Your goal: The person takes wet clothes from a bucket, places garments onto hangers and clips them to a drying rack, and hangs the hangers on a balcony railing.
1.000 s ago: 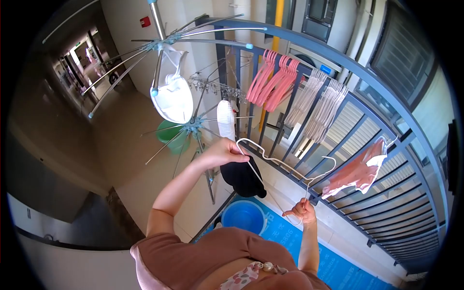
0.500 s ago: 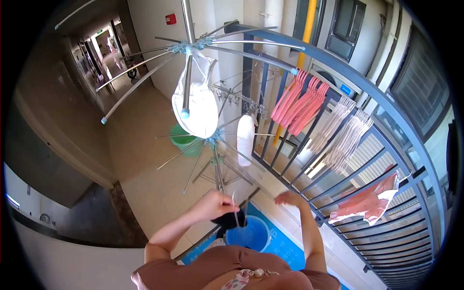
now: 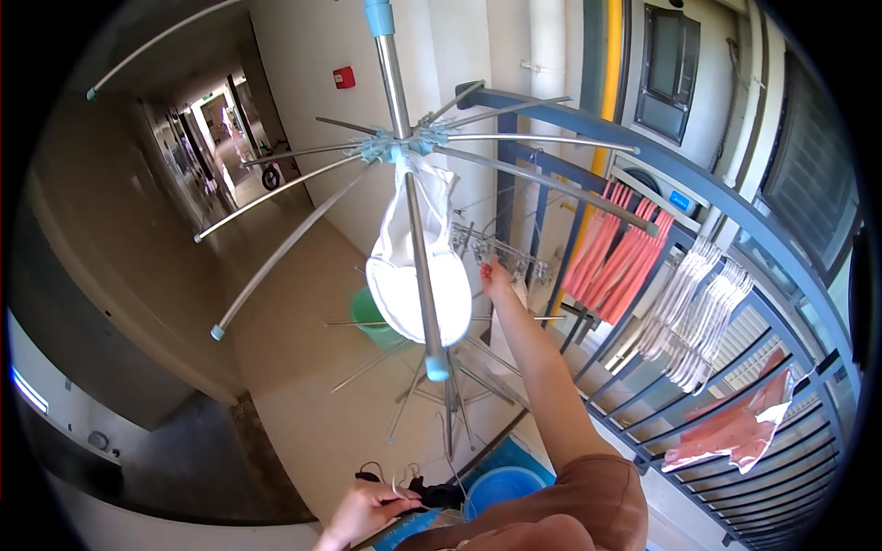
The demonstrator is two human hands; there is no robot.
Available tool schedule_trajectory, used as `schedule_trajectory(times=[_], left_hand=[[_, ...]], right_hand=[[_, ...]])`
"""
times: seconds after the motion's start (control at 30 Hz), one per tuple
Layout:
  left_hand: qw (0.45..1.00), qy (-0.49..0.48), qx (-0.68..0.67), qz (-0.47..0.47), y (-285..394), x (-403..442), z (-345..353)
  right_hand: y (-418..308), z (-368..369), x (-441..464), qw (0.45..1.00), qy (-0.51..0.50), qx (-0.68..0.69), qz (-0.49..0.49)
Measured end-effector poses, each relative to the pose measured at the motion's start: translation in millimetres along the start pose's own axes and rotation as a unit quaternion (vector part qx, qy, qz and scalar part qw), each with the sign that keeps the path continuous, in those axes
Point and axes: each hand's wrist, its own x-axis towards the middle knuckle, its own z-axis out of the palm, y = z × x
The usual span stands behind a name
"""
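My left hand (image 3: 367, 507) is low in the view, its fingers closed on a thin white hanger (image 3: 401, 476). A black cloth item (image 3: 439, 494) hangs beside those fingers, above the bucket's left side. My right arm stretches forward, and my right hand (image 3: 495, 277) is at the metal clip rack (image 3: 533, 267), fingers curled together; what they hold is too small to make out. Just below that hand is a long white item (image 3: 503, 342), partly hidden by my forearm. A white bra (image 3: 418, 294) hangs from the folding metal rack (image 3: 401, 142) in front of me.
Pink hangers (image 3: 617, 257) and whitish hangers (image 3: 698, 312) hang along the curved railing (image 3: 643, 138), with a pink-and-white cloth (image 3: 735, 427) farther right. A blue bucket (image 3: 503, 487) stands below me, and a green bucket (image 3: 367, 317) behind the bra. Rack arms spread across the centre.
My right hand has moved forward and up to the clip rack. My left hand has dropped lower with the hanger and black cloth. The view has shifted, bringing the racks nearer.
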Motion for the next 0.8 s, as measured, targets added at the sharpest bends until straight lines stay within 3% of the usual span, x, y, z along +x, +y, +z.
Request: schedule_trajectory(times=[0.13,0.33,0.43,0.53,0.63,0.7,0.73,0.8], left_hand=[[0.999,0.041,0.028,-0.004,9,0,-8],[0.998,0.043,0.033,0.026,5,11,-8],[0.999,0.02,0.028,0.028,10,18,-7],[1.0,-0.011,0.01,0.019,14,22,-4],[0.998,-0.045,0.011,0.051,21,28,2],[0.993,-0.074,0.006,0.095,26,35,8],[0.987,-0.07,0.0,0.143,26,40,14],[0.979,-0.128,0.029,0.155,37,51,21]], right_hand=[[14,13,2,0.989,-0.036,0.059,-0.129],[22,12,3,0.985,-0.033,0.087,-0.146],[25,5,2,0.979,0.016,0.064,-0.191],[25,-8,-30,0.981,0.028,0.008,-0.189],[22,-23,-92,0.977,-0.027,-0.083,-0.196],[7,-45,-149,0.949,-0.084,-0.226,-0.204],[-5,-55,-182,0.924,-0.113,-0.289,-0.223],[-39,-71,-249,0.861,-0.162,-0.399,-0.27]])
